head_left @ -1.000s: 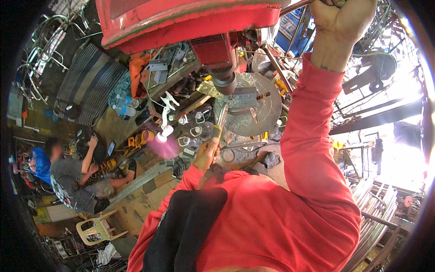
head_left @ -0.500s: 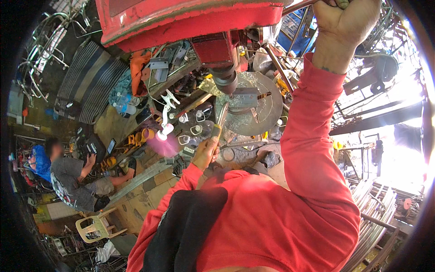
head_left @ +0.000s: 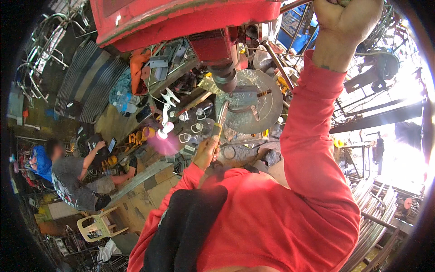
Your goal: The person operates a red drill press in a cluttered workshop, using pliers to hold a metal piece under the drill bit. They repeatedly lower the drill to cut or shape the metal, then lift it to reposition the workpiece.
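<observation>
My left hand (head_left: 207,152) is closed around the handles of a pair of pliers (head_left: 220,120) with dark and yellow grips. The plier jaws meet the near left end of a grey metal piece (head_left: 245,97), which lies on the round table (head_left: 270,119) of a red drill press (head_left: 190,25). Right over that piece stands the chuck (head_left: 225,79); the bit's tip is too small to make out. Metal shavings are scattered around it. Raised at the upper right, my right hand (head_left: 346,20) is wrapped around the drill press lever (head_left: 294,6), its fingers partly cut off by the frame's edge.
A small fan (head_left: 164,140) with blurred pink blades is left of the pliers, near several bottles (head_left: 196,128). A person (head_left: 74,174) sits at the far left beside a plastic chair (head_left: 96,227). Metal pipes (head_left: 374,213) lie at the right.
The seated person's hand has moved out toward a phone-like screen. My view has shifted slightly; both my hands keep their grips, with hardly any movement.
</observation>
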### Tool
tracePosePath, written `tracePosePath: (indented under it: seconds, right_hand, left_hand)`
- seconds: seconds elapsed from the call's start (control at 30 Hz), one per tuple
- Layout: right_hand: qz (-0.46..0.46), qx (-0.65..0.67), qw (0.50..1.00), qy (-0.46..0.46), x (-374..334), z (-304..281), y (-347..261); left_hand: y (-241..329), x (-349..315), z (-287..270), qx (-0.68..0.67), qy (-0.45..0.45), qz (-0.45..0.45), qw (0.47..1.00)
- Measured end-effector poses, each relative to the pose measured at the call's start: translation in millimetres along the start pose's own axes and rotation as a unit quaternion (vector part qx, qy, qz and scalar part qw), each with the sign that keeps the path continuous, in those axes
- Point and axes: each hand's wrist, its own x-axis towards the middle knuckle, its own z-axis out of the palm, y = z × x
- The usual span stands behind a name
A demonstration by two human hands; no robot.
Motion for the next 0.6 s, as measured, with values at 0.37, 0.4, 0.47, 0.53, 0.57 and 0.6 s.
tracePosePath:
  seconds: [0.37, 0.4, 0.47, 0.53, 0.57, 0.6]
  right_hand:
    - [-0.047, -0.076, 0.996, -0.016, -0.5, -1.0, -0.2]
    - [-0.043, -0.072, 0.996, -0.008, -0.1, -1.7, -1.1]
    - [-0.027, -0.063, 0.998, 0.010, 0.2, -3.2, -2.4]
    - [-0.025, -0.052, 0.998, 0.011, 0.7, -4.5, -2.8]
    - [-0.024, -0.046, 0.999, 0.013, 0.8, -5.3, -2.8]
    - [-0.014, -0.023, 1.000, -0.004, 1.6, -5.9, -2.9]
  left_hand:
    - [-3.2, -0.6, 6.5, -0.024, -0.007, 0.002, 1.000]
    - [-3.7, -0.4, 6.6, -0.021, -0.001, 0.000, 1.000]
    - [-4.4, -0.8, 6.2, -0.030, 0.008, -0.002, 1.000]
    - [-3.1, -0.8, 4.7, -0.020, 0.000, -0.001, 1.000]
    - [-2.1, -0.9, 3.9, -0.014, -0.002, -0.003, 1.000]
    - [0.2, 0.3, 2.7, -0.008, -0.005, 0.004, 1.000]
